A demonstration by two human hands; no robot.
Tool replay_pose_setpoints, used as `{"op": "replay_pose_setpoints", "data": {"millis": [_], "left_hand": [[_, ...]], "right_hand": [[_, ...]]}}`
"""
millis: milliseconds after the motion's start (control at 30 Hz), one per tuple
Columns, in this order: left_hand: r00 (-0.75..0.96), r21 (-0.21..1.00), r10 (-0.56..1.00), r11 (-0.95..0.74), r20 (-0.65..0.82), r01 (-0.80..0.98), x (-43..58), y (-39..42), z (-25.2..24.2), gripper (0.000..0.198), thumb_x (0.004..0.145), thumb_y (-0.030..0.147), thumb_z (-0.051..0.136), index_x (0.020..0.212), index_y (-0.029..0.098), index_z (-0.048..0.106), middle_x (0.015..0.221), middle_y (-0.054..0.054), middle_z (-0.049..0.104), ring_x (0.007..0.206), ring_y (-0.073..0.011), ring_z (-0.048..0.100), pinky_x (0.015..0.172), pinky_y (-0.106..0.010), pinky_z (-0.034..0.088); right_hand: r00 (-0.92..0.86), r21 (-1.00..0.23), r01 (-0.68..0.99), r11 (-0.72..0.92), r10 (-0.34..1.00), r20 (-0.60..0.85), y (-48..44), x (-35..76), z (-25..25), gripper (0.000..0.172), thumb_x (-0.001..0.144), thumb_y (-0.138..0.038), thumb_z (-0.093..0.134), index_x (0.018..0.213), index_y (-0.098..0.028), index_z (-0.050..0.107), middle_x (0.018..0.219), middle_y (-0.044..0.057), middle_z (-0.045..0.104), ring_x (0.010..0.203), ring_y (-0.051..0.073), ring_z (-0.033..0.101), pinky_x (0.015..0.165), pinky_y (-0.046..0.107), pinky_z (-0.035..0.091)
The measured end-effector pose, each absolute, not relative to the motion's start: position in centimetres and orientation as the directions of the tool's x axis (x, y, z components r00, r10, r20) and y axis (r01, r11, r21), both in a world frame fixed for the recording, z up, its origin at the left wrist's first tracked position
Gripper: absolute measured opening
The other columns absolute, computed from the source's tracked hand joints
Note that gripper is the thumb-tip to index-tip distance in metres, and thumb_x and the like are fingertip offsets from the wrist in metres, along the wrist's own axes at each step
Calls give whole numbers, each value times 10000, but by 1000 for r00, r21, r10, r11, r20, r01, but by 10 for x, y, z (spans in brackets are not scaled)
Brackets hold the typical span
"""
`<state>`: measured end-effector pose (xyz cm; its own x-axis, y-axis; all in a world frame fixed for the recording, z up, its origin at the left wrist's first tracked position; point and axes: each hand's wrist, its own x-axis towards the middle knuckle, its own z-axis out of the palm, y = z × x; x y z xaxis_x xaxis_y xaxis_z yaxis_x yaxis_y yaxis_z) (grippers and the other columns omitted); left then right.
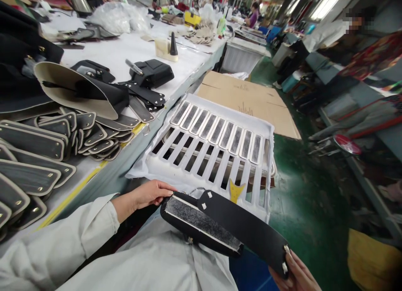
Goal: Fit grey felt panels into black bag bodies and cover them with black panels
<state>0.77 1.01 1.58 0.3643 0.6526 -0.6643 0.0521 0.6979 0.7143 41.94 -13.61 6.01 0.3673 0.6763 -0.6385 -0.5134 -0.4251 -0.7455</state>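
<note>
My left hand (147, 195) reaches out from a white sleeve and grips the near left end of a black leather bag piece (201, 226) with a grey felt-like strip along it. A black leather strap (245, 228) lies across that piece and runs to the lower right. My right hand (295, 274) pinches the strap's far end at the bottom edge of the view; its fingers are closed on it. Both pieces hover above my lap, just in front of a white slotted rack (216, 157).
The workbench (125, 52) on the left carries rows of black leather strap pieces (34, 153), a curved leather panel (75, 90) and a small black bag (152, 73). A cardboard sheet (248, 100) lies beyond the rack. Green floor and other workers sit to the right.
</note>
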Motion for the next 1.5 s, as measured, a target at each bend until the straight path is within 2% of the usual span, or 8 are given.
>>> {"op": "replay_pose_setpoints", "data": {"millis": [100, 367, 567, 833, 1000, 1167, 1300, 1500], "left_hand": [[379, 694, 627, 718, -681, 59, 7, 13, 16, 393, 641, 270, 727, 1004, 123, 709, 456, 54, 454, 435, -49, 325, 408, -162, 215], [403, 651, 551, 740, -731, 168, 7, 28, 26, 386, 586, 261, 774, 942, 121, 727, 457, 38, 509, 427, -52, 389, 413, -164, 278], [436, 634, 511, 746, -741, 202, 7, 33, 26, 383, 593, 255, 790, 950, 130, 733, 495, 21, 562, 455, -53, 443, 445, -155, 361], [342, 608, 514, 741, -787, 285, 15, 35, 36, 310, 578, 188, 735, 882, 123, 735, 443, 15, 576, 404, -78, 479, 432, -185, 405], [279, 602, 533, 703, -799, 379, 24, 35, 48, 287, 585, 167, 683, 865, 121, 726, 454, 4, 599, 416, -103, 523, 458, -221, 464], [194, 614, 595, 667, -780, 421, 34, 25, 55, 293, 614, 174, 663, 900, 124, 707, 448, 18, 591, 395, -105, 526, 432, -218, 474], [135, 613, 609, 711, -782, 345, 35, 10, 52, 372, 673, 248, 670, 1026, 128, 671, 408, 44, 534, 355, -98, 493, 367, -183, 413], [229, 626, 610, 780, -759, -5, 23, -9, 27, 493, 684, 353, 739, 1131, 178, 628, 615, 46, 568, 326, -8, 359, 290, -126, 223]], "right_hand": [[345, -753, -505, -422, 701, -624, -133, 420, 61, 339, 584, -279, 838, 870, -213, 670, 521, -84, 506, 383, 4, 372, 403, 117, 431], [335, -795, -441, -415, 746, -575, -125, 426, 63, 271, 599, -295, 808, 815, -222, 664, 569, -48, 537, 404, 47, 380, 379, 173, 441], [351, -820, -397, -411, 758, -550, -125, 433, 64, 294, 586, -323, 810, 818, -218, 663, 577, -31, 517, 419, 60, 380, 353, 184, 406], [372, -829, -392, -398, 755, -539, -120, 444, 59, 286, 562, -308, 818, 790, -220, 668, 614, -3, 554, 425, 69, 378, 332, 193, 397], [388, -806, -430, -407, 723, -572, -117, 444, 64, 384, 478, -305, 859, 805, -217, 678, 661, 2, 603, 440, 68, 417, 322, 166, 392], [380, -793, -451, -410, 715, -586, -115, 439, 69, 403, 511, -340, 850, 854, -211, 680, 686, -15, 603, 459, 53, 436, 352, 140, 407], [384, -800, -469, -374, 729, -566, -115, 437, 69, 438, 519, -321, 847, 913, -215, 686, 761, 10, 639, 489, 74, 477, 361, 161, 426], [413, -810, -484, -331, 729, -545, -117, 440, 70, 429, 504, -310, 857, 888, -229, 684, 785, -3, 658, 498, 72, 483, 354, 148, 429]]}}
